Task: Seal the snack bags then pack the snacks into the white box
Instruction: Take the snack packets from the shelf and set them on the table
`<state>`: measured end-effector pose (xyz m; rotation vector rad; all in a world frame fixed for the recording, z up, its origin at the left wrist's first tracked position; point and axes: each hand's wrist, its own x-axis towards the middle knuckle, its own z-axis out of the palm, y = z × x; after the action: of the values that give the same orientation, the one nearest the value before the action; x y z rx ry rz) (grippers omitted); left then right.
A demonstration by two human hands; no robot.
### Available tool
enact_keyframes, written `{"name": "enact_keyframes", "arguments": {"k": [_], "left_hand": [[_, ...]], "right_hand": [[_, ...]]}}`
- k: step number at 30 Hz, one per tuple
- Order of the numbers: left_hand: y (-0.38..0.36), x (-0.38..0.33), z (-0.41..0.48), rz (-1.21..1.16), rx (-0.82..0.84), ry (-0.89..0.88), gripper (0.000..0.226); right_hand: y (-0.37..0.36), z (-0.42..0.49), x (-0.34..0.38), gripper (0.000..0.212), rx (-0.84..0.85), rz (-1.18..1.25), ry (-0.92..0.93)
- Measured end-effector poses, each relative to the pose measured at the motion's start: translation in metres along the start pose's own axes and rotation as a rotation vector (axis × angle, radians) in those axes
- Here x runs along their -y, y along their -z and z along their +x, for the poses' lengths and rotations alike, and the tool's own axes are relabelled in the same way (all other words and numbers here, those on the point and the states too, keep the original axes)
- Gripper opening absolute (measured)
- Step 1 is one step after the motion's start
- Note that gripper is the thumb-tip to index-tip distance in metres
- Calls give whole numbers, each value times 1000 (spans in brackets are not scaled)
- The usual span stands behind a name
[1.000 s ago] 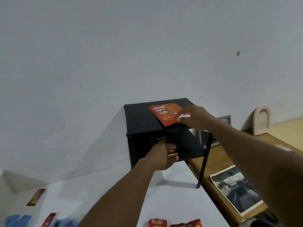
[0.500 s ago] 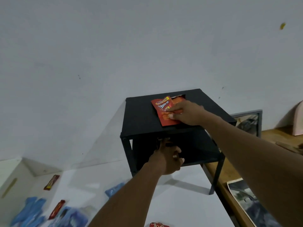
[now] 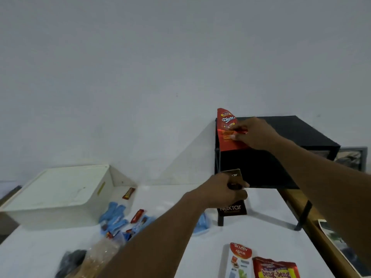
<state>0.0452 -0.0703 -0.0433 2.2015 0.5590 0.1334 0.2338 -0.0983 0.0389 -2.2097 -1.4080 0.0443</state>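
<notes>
Right hand (image 3: 253, 133): pinching red flat snack bag (image 3: 226, 127), tilted up at the left front corner of the black metal shelf (image 3: 291, 133).
Left hand (image 3: 222, 192): gripping dark brown Nextar pack (image 3: 232, 207) just below the shelf's front edge.
White plastic box (image 3: 58, 194): open, well left of the shelf.

The right hand (image 3: 254, 134) pinches a red snack bag (image 3: 227, 127) at the near left corner of the black shelf unit (image 3: 301, 131), the bag tilted up on edge, while the left hand (image 3: 222, 192) grips a dark brown Nextar bag (image 3: 233, 209) in front of the unit's lower opening. On the white desk (image 3: 261, 233), a white box (image 3: 58, 195) sits at left near the wall, with blue and red wrapped snacks (image 3: 118, 219) scattered just beside it. An Astor pack (image 3: 240, 259) and a red beng-beng bag (image 3: 276, 268) lie side by side at the near edge.
</notes>
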Motion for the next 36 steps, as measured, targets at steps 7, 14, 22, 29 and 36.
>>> {"name": "enact_keyframes", "arguments": {"k": [7, 14, 22, 29, 36], "left_hand": [[119, 74, -196, 105, -247, 194, 31], [230, 190, -440, 141, -639, 614, 31], [241, 273, -683, 39, -1006, 1017, 27], [134, 321, -845, -268, -1242, 1382, 36], [-105, 426, -921, -711, -1334, 1675, 40]], "right_hand": [[-81, -34, 230, 37, 126, 123, 274], [-201, -79, 478, 38, 384, 200, 614], [-348, -199, 729, 36, 728, 242, 1116], [-473, -380, 838, 35, 1092, 171, 1358], [-657, -595, 757, 32, 1586, -58, 1392]]}}
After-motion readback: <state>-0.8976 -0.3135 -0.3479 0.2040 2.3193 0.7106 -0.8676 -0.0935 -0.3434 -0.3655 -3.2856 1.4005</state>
